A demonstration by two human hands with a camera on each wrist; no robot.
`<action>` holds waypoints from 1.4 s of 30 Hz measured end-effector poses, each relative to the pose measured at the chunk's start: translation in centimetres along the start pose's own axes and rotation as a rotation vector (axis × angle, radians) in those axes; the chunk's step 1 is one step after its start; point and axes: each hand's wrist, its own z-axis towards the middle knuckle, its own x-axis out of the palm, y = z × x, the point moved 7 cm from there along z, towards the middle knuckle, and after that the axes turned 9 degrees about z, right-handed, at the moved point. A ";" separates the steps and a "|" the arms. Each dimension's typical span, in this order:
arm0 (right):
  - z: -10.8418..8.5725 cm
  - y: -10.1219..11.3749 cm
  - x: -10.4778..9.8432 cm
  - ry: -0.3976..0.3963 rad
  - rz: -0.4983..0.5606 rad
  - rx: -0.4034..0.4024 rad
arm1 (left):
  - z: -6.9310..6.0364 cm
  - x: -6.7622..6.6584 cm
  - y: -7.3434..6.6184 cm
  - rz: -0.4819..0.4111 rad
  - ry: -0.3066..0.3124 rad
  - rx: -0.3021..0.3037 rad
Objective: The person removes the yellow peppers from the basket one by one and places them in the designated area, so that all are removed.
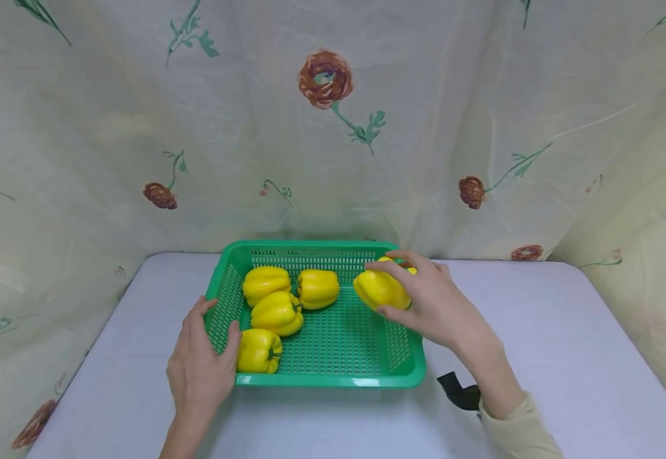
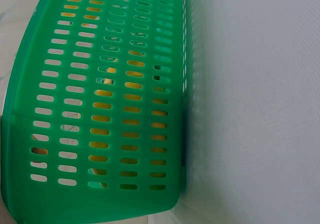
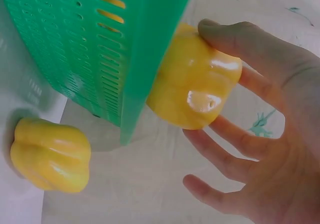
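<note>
A green plastic basket (image 1: 333,380) with slotted walls sits on the table with several yellow bell peppers (image 1: 266,285) grouped at its left side. My left hand (image 1: 201,360) grips the basket's left end, and in the left wrist view the slotted wall (image 2: 85,104) fills much of the frame. Above the basket's right end, my right hand (image 1: 433,299) holds another yellow bell pepper (image 1: 380,290) between thumb and fingers. The right wrist view shows this held pepper (image 3: 195,84) beside the rim. One more bell pepper (image 3: 52,154) lies outside the basket on the table there.
The table (image 1: 540,357) has a pale cover. A curtain (image 1: 413,127) printed with flowers hangs behind it and at both sides. Beside my right wrist there is a black strap-like piece (image 1: 459,392).
</note>
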 end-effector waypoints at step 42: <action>-1.9 -7.0 -4.9 -0.156 -0.151 0.272 | 0.0 0.0 0.0 -0.014 -0.002 0.000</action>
